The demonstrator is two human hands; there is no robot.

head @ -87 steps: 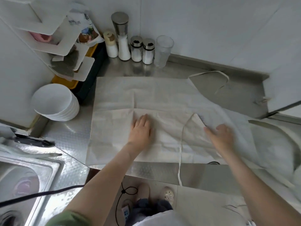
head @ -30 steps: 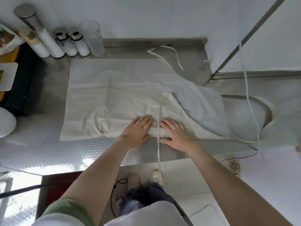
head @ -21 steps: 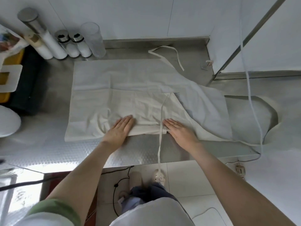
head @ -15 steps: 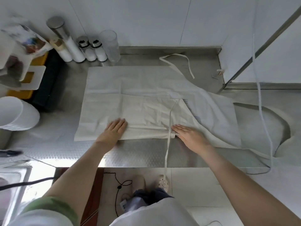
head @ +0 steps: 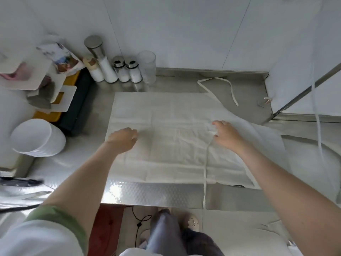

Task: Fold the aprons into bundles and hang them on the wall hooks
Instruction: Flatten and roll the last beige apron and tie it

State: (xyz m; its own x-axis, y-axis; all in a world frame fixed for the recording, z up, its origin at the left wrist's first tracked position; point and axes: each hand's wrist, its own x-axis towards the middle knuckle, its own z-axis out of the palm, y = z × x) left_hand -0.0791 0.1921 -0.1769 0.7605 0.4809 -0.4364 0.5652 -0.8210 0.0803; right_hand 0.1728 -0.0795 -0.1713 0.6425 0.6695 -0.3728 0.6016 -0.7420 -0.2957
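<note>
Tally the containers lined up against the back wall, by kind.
Tall steel-capped shaker: 1
Cream-capped bottle: 1
Small steel-lidded shakers: 2
Clear glass: 1
Total: 5

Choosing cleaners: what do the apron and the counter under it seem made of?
Apron: probably woven cotton or canvas, off-white, matte, softly creased. Counter: likely stainless steel, glossy, reflective, with a fine embossed dimple pattern.

One spread apron (head: 166, 115), four shakers (head: 122, 71), one glass (head: 147, 65)
</note>
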